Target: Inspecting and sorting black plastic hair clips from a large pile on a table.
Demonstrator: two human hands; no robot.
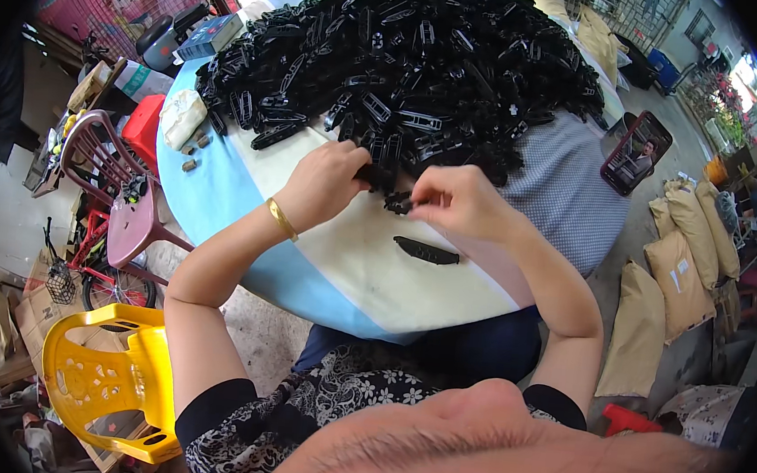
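The left hand point(325, 183) is curled narrowly around a small black plastic part point(374, 176), fingers bent down over it at the near edge of a big heap of black plastic parts point(410, 61); a gold bangle point(281, 218) sits on its wrist. Just to the right of it, the right hand point(457, 198) pinches another small black piece point(398, 204) between thumb and fingertips, this piece lying between the two hands and just clear of the left one's knuckles. Below the right hand, near its wrist, a single long black part point(427, 252) lies flat on the round bench point(221, 197), which is covered in white and pale blue, with a checked cloth point(569, 189) to the right of the right hand. Beyond both hands the heap spreads across most of the bench top. Farther right of the right hand, a phone point(635, 152) stands propped at the bench edge. Left of the left hand, near the bench rim, lies a crumpled white cloth point(180, 116). Well below the left forearm stands a yellow plastic chair point(105, 375).
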